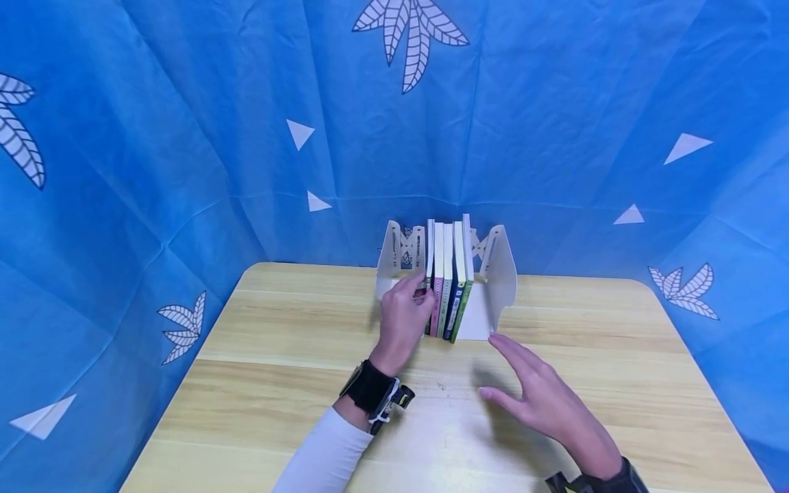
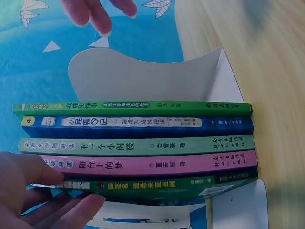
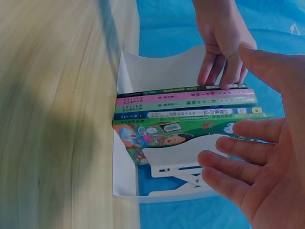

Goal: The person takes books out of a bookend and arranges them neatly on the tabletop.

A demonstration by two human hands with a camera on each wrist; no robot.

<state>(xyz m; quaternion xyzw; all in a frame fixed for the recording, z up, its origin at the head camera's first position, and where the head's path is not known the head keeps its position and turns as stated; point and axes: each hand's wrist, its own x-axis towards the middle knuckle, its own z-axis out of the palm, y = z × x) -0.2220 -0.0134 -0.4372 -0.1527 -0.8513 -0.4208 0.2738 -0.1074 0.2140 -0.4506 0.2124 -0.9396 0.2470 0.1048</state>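
Several thin books stand upright side by side in a white expandable bookend stand [image 1: 504, 274]. At the row's left end my left hand [image 1: 403, 316] pinches the dark green book [image 2: 143, 187] near the upper part of its spine. Beside that book come a pink book [image 2: 133, 165], a pale green book [image 2: 143, 144], a blue book [image 2: 209, 125] and a bright green book [image 2: 181, 108]. My right hand [image 1: 548, 400] hovers with spread fingers over the table, in front of the stand's right side, holding nothing.
The stand sits at the back of a light wooden table [image 1: 277, 390]. Behind and around the table hangs a blue cloth [image 1: 394, 150] with white leaf and triangle prints. The stand's right side panel [image 2: 143, 71] is spaced away from the bright green book.
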